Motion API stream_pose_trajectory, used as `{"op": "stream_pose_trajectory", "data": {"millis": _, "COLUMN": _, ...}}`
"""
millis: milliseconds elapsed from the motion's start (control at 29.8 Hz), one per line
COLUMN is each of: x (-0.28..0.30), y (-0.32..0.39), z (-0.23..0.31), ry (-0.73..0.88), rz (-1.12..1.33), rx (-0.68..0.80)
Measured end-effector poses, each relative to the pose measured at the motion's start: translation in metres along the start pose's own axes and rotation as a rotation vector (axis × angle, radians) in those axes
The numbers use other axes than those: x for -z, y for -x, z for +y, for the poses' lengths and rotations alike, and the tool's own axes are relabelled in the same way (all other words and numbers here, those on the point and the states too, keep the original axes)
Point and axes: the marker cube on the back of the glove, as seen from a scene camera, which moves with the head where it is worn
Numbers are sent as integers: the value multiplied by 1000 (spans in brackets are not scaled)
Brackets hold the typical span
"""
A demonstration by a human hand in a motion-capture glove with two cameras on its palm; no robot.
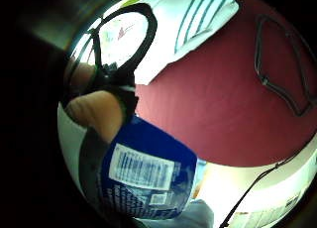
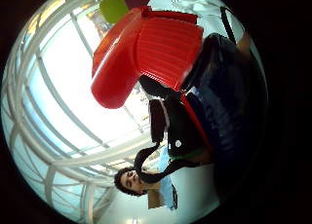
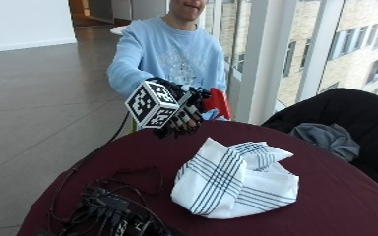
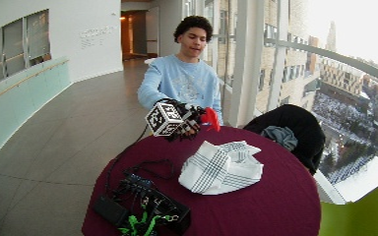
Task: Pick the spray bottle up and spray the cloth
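- A seated person is holding the spray bottle [image 3: 214, 102] aloft above the far edge of the round, dark red bench [image 3: 333, 196]. The gloved right hand [image 3: 181, 114] is wrapping its fingers around the bottle's neck, just below the red trigger head.
- The white cloth [image 3: 235, 178] with dark stripes is lying crumpled near the middle of the bench, apart from the raised bottle and lower than it.
- The thumb side palm view is showing the red head close against the palm, and the little finger side view is showing the blue labelled body [image 1: 143, 171] hanging below the hand, over the bench.
- Aim is looking like the main risk: the nozzle's direction cannot be read clearly from any view. If it is pointing away from the cloth, the mist would be landing on the bench covering instead.
- The tangle of black cables and electronics [image 3: 110, 209] is sitting on the near side of the bench, beside the cloth. Spray drifting past the fabric could be wetting that gear.
- Whether a finger is resting on the trigger cannot be told, so shifting the grip to reach it could be letting the bottle tilt or slip.
- Spraying from this far off could be leaving the cloth only lightly dampened.
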Motion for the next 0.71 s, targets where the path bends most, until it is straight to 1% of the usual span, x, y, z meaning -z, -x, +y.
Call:
{"op": "stream_pose_trajectory", "data": {"millis": 101, "x": -8, "y": 7, "z": 3, "ry": -26, "rz": -5, "rx": 58}}
{"op": "stream_pose_trajectory", "data": {"millis": 269, "x": -28, "y": 26, "z": 8, "ry": -79, "rz": -36, "rx": 195}}
{"op": "stream_pose_trajectory", "data": {"millis": 470, "x": -65, "y": 55, "z": 8, "ry": -134, "rz": -89, "rx": 393}}
{"op": "stream_pose_trajectory", "data": {"millis": 705, "x": -115, "y": 89, "z": -6, "ry": -136, "rz": -191, "rx": 628}}
